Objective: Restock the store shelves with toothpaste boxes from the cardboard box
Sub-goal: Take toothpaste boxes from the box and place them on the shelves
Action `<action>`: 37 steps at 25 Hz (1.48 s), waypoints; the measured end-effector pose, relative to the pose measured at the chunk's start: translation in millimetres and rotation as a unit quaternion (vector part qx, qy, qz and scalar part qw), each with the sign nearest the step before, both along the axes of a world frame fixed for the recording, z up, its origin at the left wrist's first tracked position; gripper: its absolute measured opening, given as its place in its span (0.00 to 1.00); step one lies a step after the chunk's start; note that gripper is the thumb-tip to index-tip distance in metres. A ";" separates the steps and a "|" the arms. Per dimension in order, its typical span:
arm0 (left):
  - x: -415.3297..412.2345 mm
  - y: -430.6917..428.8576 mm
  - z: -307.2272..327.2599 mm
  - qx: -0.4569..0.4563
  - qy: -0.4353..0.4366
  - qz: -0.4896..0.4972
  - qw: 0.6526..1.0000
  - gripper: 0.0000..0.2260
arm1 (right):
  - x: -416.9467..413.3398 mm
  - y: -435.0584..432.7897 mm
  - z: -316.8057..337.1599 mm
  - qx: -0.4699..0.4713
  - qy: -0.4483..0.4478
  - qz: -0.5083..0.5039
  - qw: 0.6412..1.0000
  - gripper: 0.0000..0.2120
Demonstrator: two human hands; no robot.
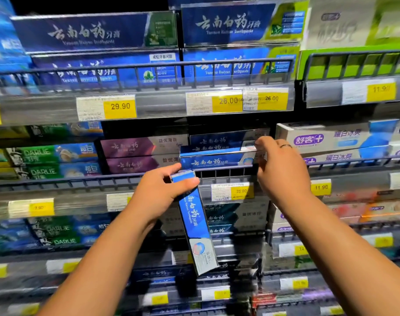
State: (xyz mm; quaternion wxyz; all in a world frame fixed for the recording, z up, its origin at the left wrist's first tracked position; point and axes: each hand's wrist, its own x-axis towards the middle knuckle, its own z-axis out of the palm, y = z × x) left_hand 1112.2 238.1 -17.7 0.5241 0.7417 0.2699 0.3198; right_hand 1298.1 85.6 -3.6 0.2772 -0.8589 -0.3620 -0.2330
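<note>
At middle shelf [64,197], left grip [158,192] clasps top end of hanging blue toothpaste box [193,221], in front of the rail [91,179]; right grip [283,169] pinches right end of second box [212,159], level just above rail.

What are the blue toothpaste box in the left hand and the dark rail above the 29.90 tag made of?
Toothpaste box: apparently glossy printed cardboard, with sharp folded edges and a silvery sheen at its lower end. Rail: probably painted metal wire, thin dark bars with a dull finish.
</note>
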 end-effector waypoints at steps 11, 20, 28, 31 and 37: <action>1.9 -8.7 18.3 0.149 0.152 0.020 0.977 0.32 | -7.2 -7.6 -9.7 -0.127 0.028 -0.039 0.991 0.22; -15.6 -19.1 13.7 0.020 -0.087 0.114 0.989 0.07 | -25.9 -35.8 -32.0 0.008 0.018 0.057 0.998 0.27; 3.9 -44.8 10.5 -0.179 -0.253 0.130 0.942 0.10 | -56.3 -54.2 -35.6 0.187 0.434 0.282 0.835 0.18; 14.6 -53.3 2.1 -0.163 -0.279 0.134 0.937 0.07 | -51.1 -50.2 -33.3 0.266 0.394 0.249 0.844 0.18; 18.9 -51.9 7.0 -0.045 -0.247 0.115 0.961 0.08 | -36.6 -44.4 -6.5 0.346 0.333 0.228 0.847 0.22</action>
